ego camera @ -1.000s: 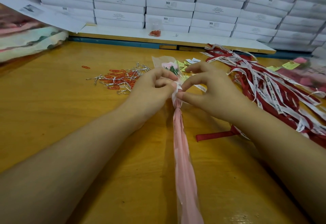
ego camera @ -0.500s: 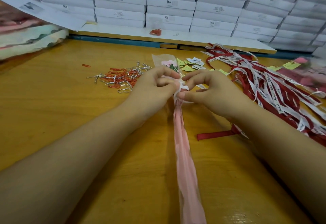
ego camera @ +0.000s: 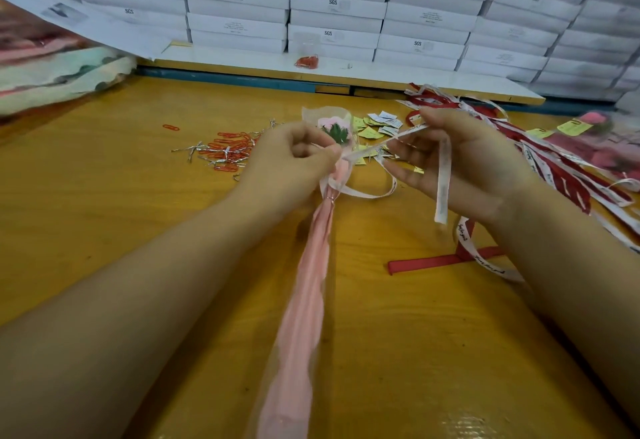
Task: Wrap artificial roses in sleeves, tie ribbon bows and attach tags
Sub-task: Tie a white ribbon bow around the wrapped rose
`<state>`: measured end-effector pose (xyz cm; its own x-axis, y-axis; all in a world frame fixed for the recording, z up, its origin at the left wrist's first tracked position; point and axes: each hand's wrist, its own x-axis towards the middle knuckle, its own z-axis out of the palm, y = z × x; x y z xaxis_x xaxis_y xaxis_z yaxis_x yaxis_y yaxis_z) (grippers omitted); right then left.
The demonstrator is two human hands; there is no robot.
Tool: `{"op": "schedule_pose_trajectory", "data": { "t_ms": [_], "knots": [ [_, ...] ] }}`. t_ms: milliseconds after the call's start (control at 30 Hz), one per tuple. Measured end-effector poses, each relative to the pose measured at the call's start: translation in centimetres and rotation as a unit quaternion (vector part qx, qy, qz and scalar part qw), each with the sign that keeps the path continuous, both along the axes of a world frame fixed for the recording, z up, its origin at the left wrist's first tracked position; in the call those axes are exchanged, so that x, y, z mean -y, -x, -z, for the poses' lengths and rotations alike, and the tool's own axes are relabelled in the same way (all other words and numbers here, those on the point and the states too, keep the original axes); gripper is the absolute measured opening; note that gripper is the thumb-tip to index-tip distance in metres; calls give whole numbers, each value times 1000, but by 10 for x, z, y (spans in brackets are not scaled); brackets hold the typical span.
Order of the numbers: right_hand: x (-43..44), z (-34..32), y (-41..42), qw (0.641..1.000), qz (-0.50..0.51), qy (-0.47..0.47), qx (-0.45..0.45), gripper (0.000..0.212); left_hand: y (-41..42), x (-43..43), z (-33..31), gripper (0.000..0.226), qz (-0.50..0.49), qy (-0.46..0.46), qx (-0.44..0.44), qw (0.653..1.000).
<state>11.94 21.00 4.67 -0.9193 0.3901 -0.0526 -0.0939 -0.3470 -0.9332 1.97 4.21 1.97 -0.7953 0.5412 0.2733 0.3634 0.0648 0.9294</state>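
The clear sleeve (ego camera: 304, 300) lies along the table (ego camera: 104, 196) with the pink rose (ego camera: 334, 127) inside it, head pointing away. On the ledge behind, a small clear cup (ego camera: 306, 61) holds red clips. The left hand (ego camera: 294, 158) is curled round the sleeve's neck, pinching it. The right hand (ego camera: 460, 161) grips the white ribbon (ego camera: 443, 182) — half a second ago it sat tight against the left, and now it has drawn off rightwards, the ribbon stretched between them.

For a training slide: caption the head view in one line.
Left hand pinches the sleeved rose at its neck; right hand holds a white ribbon stretched from it.
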Motion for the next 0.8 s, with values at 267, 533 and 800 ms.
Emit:
{"op": "schedule_pose_trajectory", "data": {
  "t_ms": [267, 533, 800],
  "knots": [
    [-7, 1, -1, 996, 20, 85, -14, 48, 15, 5, 0, 5, 19, -49, 109, 993],
    [-10, 2, 2, 995, 66, 75, -6, 34, 23, 11, -8, 8, 60, -202, 333, 919],
    [-8, 2, 0, 998, 18, 21, -49, 35, 22, 9, -8, 27, -44, -56, 178, 982]
  ]
}}
